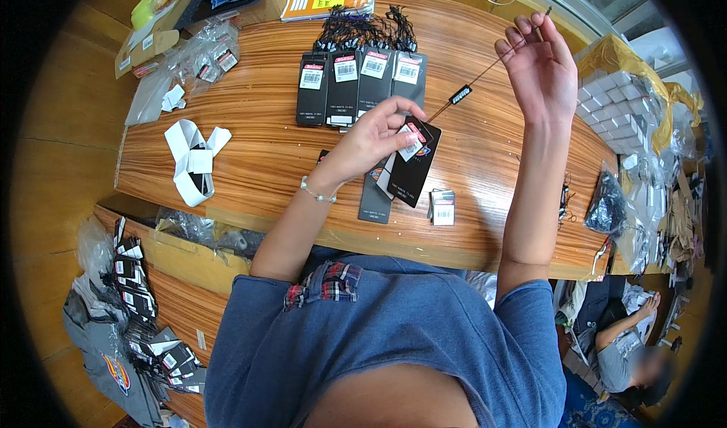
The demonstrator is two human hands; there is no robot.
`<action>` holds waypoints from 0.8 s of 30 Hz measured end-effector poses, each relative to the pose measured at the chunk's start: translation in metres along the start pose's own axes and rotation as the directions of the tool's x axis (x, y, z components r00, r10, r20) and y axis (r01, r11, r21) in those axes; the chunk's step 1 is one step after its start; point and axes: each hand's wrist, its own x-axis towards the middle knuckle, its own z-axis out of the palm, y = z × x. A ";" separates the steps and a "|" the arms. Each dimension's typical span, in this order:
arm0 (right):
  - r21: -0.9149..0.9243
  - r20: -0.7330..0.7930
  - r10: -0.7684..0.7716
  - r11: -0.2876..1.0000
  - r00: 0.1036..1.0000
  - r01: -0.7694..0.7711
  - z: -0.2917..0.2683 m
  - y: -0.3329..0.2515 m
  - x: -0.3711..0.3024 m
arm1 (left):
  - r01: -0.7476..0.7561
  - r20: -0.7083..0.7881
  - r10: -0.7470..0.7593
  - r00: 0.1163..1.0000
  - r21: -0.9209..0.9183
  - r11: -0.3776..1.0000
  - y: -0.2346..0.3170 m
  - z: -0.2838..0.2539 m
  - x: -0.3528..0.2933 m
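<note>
My left hand (369, 139) pinches a black hang tag (413, 177) with a small white-and-red barcode ticket (410, 148) lying on its front. A thin dark string (485, 75) runs taut from the top of the tag up to my right hand (541, 72), whose closed fingertips grip its far end. Midway along the string sits a small black plastic seal (460, 94). Below my left hand, another dark hang tag (374, 205) lies on the table, partly covered by the held one. Just right of it rests a small stack of barcode tickets (443, 211).
Several finished-looking black tags (312, 99) lie in a row, strings bunched (363, 28) behind them. A white paper strip (182, 163) curls at left; plastic bags (204, 57) lie beyond. White small boxes (617, 106) stand at right. Another person (628, 352) sits lower right.
</note>
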 end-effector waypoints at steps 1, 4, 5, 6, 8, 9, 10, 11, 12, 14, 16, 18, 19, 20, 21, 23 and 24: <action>0.012 0.020 0.012 1.000 1.000 -0.012 0.002 0.001 0.003 | -0.018 -0.023 0.017 1.000 -0.026 1.000 0.000 0.000 0.002; 0.028 0.071 0.028 0.999 0.997 -0.030 0.004 0.001 0.009 | -0.027 -0.065 0.022 0.998 -0.073 0.997 -0.001 0.002 0.009; 0.024 0.084 0.025 0.999 0.996 -0.027 0.003 0.000 0.010 | 0.014 -0.071 -0.021 0.997 -0.105 0.994 -0.001 0.003 0.009; 0.022 0.097 0.023 0.999 0.995 -0.025 0.002 0.001 0.012 | 0.055 -0.078 -0.066 0.995 -0.136 0.989 -0.001 0.005 0.009; 0.008 0.098 0.012 1.000 0.995 -0.012 0.001 0.002 0.014 | 0.029 -0.059 -0.038 0.998 -0.148 0.989 -0.002 0.008 0.008; -0.001 0.096 0.006 1.000 0.995 -0.006 0.001 0.003 0.015 | 0.006 -0.023 -0.009 1.000 -0.135 0.991 -0.001 0.009 0.008; 0.008 0.096 0.005 1.000 0.995 -0.006 0.000 0.002 0.016 | -0.017 0.012 0.019 1.000 -0.123 0.992 -0.001 0.009 0.008; 0.018 0.096 0.004 1.000 0.995 -0.006 -0.003 0.000 0.018 | 0.008 0.012 -0.006 1.000 -0.183 0.983 -0.002 0.008 0.009; 0.028 0.091 0.006 1.000 0.996 -0.009 -0.005 -0.001 0.017 | 0.041 0.024 -0.036 0.999 -0.255 0.966 -0.004 0.008 0.009; 0.059 0.118 -0.005 0.998 0.993 -0.002 -0.006 0.001 0.017 | 0.106 0.052 -0.093 0.994 -0.393 0.914 -0.007 0.008 0.009; 0.067 0.136 -0.014 0.998 0.991 0.005 -0.005 0.003 0.017 | 0.105 0.104 -0.062 0.993 -0.490 0.866 -0.013 0.009 0.008; 0.055 0.143 -0.018 0.998 0.990 0.011 -0.003 0.007 0.016 | 0.075 0.097 -0.037 0.995 -0.432 0.899 -0.014 0.012 0.008; 0.053 0.136 -0.020 0.999 0.991 0.012 -0.003 0.006 0.017 | 0.045 0.068 -0.025 0.997 -0.322 0.946 -0.011 0.016 0.006; 0.051 0.129 -0.020 0.999 0.991 0.014 -0.004 0.006 0.017 | 0.017 0.039 -0.009 0.999 -0.205 0.979 -0.010 0.018 0.006; 0.046 0.122 -0.025 0.999 0.992 0.019 -0.005 0.004 0.018 | -0.062 0.018 0.065 0.998 -0.101 0.993 -0.010 0.017 0.009; 0.042 0.141 -0.033 0.999 0.989 0.028 -0.010 -0.002 0.020 | -0.080 -0.019 0.079 0.997 -0.044 0.996 -0.007 0.015 0.013; 0.050 0.162 -0.029 0.999 0.986 0.021 -0.008 0.000 0.022 | -0.092 -0.054 0.091 0.994 -0.008 0.996 -0.007 0.013 0.013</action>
